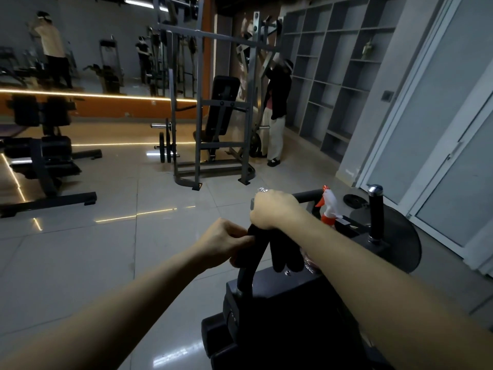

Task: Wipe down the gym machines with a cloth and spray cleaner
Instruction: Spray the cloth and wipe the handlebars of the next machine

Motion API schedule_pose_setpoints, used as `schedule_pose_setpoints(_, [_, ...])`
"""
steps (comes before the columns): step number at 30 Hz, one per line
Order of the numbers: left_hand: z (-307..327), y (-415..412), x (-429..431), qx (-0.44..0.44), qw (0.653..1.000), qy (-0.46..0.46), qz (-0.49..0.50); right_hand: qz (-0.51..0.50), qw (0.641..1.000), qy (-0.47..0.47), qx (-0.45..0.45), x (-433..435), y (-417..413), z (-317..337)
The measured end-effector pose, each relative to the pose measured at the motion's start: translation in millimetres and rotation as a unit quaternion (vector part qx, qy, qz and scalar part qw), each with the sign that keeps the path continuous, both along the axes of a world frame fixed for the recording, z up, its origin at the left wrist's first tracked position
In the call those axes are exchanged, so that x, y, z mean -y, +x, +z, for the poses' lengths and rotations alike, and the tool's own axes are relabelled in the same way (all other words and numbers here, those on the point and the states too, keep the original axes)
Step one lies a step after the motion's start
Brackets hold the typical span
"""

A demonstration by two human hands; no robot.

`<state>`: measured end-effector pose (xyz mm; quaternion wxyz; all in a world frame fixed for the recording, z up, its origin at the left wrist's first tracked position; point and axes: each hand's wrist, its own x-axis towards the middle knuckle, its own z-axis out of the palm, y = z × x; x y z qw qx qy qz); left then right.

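A black gym machine (282,295) fills the lower middle of the head view. From it a curved black handle bar (246,273) rises. My right hand (274,209) grips the top of this bar, fingers curled over it, with something small and shiny showing at the knuckles. A black cloth (282,252) hangs down from under that hand. My left hand (226,241) pinches the cloth's left edge against the bar. A spray bottle (329,209) with a white head and orange trigger stands on the machine just right of my right hand, untouched.
A black upright post with a chrome cap (375,212) stands on the machine at the right, by a round weight plate (400,236). A grey rack with a bench (213,116) stands ahead on the glossy tile floor, with a person (277,102) beside it. White doors line the right side.
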<state>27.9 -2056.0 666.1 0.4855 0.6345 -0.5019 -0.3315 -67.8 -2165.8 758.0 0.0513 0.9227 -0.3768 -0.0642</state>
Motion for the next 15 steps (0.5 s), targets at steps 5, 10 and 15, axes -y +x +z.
schedule_pose_setpoints(5, [3.7, -0.7, -1.8, -0.003, 1.000, 0.012, -0.007, -0.099, 0.946, 0.305, 0.054, 20.1, 2.9, 14.6])
schedule_pose_setpoints(10, [5.5, -2.4, -2.3, -0.006, 1.000, 0.026, -0.007, -0.166, 0.866, 0.334, 0.334, 7.6, -30.3, -12.6])
schedule_pose_setpoints(15, [1.0, -1.2, -2.9, -0.026, 1.000, 0.000, -0.008, 0.054, 0.966, -0.052, 0.248, -25.1, -45.3, -29.4])
